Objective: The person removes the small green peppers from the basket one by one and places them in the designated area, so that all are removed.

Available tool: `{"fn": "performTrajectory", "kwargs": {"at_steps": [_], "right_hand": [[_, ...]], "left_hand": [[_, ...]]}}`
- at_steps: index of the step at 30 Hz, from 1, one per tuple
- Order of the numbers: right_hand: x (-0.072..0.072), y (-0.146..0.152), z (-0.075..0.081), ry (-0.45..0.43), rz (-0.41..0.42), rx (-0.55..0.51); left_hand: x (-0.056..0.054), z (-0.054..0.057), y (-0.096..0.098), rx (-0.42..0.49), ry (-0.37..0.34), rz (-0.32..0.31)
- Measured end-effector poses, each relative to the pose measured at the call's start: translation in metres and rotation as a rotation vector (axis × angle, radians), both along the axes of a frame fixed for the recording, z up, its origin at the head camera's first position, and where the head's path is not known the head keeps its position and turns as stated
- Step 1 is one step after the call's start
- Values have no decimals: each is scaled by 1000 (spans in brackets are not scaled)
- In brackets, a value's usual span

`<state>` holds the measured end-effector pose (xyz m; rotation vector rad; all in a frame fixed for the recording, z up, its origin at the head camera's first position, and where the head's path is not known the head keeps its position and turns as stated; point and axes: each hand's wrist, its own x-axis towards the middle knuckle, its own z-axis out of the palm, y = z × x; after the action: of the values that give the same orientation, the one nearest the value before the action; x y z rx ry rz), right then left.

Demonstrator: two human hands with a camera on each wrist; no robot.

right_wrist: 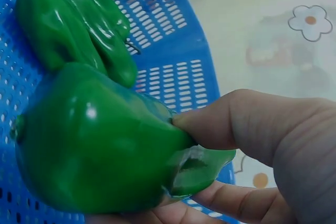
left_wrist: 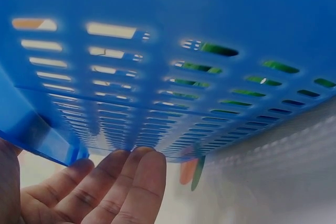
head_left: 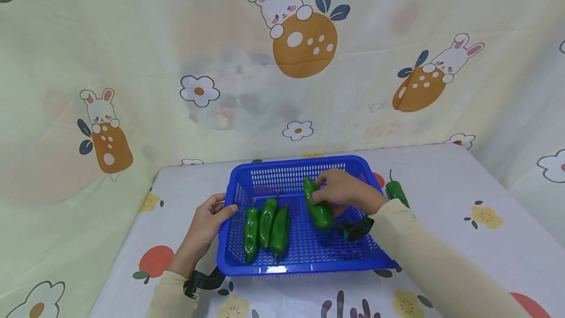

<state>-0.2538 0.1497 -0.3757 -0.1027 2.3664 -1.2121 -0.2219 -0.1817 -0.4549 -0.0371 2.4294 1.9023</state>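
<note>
A blue perforated plastic basket (head_left: pixel 304 268) stands on the table. My left hand (head_left: pixel 205 222) holds its left rim, the thumb over the edge and the fingers (left_wrist: pixel 144 187) against the outer wall. Inside the basket's right half, my right hand (head_left: pixel 342 191) grips a glossy green pepper (head_left: pixel 320 214) between thumb and fingers. In the right wrist view this pepper (right_wrist: pixel 100 145) looks large, with the thumb pressing its narrower end. Three more green peppers (head_left: pixel 268 224) lie side by side in the basket's left half.
Another green pepper (head_left: pixel 396 191) lies on the table right of the basket, partly hidden by the right sleeve. The patterned tablecloth (head_left: pixel 446 239) covers the table. A printed curtain (head_left: pixel 238 131) hangs behind it.
</note>
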Motion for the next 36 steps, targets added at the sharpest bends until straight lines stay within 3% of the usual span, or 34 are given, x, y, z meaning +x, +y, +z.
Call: {"fn": "performTrajectory", "kwargs": {"at_steps": [36], "right_hand": [[-4,52,24,54,-24,-18]], "left_hand": [[-1,0,-1,4,5,-11]]}}
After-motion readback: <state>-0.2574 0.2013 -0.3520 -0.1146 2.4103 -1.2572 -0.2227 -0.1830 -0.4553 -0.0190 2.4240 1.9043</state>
